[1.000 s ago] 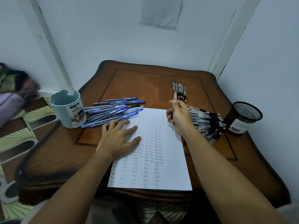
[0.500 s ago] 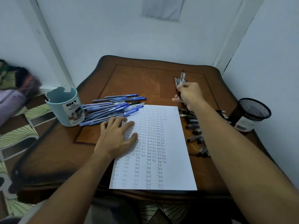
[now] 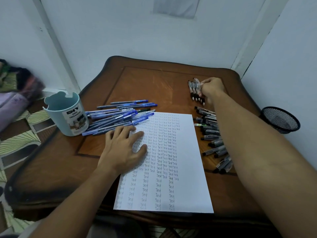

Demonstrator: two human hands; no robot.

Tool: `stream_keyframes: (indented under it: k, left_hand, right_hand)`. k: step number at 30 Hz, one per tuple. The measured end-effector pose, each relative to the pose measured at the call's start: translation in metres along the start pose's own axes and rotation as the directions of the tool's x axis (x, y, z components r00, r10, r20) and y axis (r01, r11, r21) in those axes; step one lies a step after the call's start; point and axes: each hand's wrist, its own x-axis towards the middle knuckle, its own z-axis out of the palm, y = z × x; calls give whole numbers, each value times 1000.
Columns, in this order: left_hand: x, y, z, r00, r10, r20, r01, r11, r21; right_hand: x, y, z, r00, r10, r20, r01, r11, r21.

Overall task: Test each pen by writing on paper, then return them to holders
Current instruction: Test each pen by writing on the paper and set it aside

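Paper [image 3: 173,169] crowded with columns of "Test", pinned flat by left hand [image 3: 122,148], fingers straight. Right hand [image 3: 211,89] curled on black pen [image 3: 197,86] among a small far row. Both holders [image 3: 67,114] empty; returning not begun.

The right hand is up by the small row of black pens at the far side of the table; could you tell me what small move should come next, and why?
Probably let go of the pen and pull back. The right hand is setting a pen beside the small row of black pens, apparently tested ones, while the pile of black pens beside the paper waits.
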Motion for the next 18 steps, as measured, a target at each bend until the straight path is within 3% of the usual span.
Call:
stream_keyframes:
  k: [3,6,12,18]
  left_hand:
    - [0,0,0,1000,-4,1,4,1000,3]
    - [1,0,1,1000,-5,2,5,1000,10]
    - [0,-1,2,1000,-6,-7,6,1000,11]
    - [1,0,2,1000,-5,-20,5,1000,0]
  right_hand:
    - [1,0,2,998,57,38,-62,988,142]
    - [3,3,4,996,50,70,-60,987,147]
    - [2,4,6,991,-85,102,102,978,-183]
    - [-4,6,10,981,-168,98,194,868,-458]
